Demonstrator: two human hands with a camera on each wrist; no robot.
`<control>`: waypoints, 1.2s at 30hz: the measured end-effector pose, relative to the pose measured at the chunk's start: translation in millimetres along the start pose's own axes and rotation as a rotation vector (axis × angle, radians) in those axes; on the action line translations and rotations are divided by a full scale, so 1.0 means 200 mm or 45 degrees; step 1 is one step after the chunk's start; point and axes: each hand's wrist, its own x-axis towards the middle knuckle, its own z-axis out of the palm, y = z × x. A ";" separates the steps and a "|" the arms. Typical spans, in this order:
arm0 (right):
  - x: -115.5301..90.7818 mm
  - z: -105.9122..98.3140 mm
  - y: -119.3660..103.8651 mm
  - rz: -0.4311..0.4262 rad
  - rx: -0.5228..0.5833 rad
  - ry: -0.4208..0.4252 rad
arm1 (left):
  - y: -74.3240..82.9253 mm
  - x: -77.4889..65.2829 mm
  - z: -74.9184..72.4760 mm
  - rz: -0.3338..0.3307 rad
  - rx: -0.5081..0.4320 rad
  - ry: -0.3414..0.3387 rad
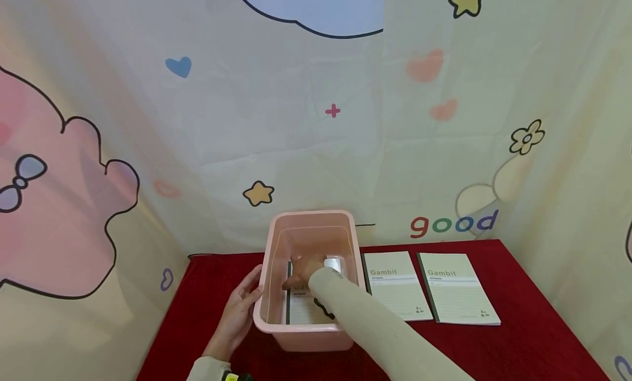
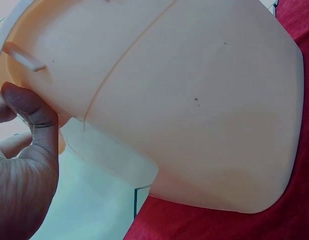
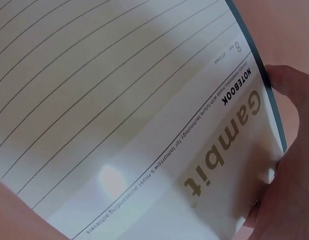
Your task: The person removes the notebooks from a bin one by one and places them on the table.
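Observation:
A pink plastic bin (image 1: 311, 337) stands on the red cloth. My left hand (image 1: 238, 310) holds its left rim; in the left wrist view the thumb (image 2: 37, 112) bends against the wall just under the lip. Down inside the bin is my right hand (image 1: 303, 268), gripping a notebook (image 1: 306, 310) with a pale cover and dark spine. Close up in the right wrist view, one digit lies at the spine and other fingers (image 3: 274, 215) bend at the end by the "Gambit" lettering. The right forearm covers part of the bin and notebook.
Two similar notebooks, one nearer the bin (image 1: 395, 293) and one farther right (image 1: 459, 293), lie side by side on the red cloth (image 1: 533, 326). A printed fabric backdrop (image 1: 306, 140) rises behind the bin and along both sides.

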 end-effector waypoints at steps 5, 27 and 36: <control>-0.01 0.00 -0.01 0.012 0.002 0.020 | 0.00 -0.01 0.00 0.009 0.009 -0.005; 0.05 0.06 -0.03 -0.009 -0.024 0.173 | -0.01 -0.02 -0.01 0.025 0.024 -0.011; 0.04 0.01 -0.02 -0.094 -0.361 0.415 | -0.01 0.00 0.00 0.041 0.054 -0.009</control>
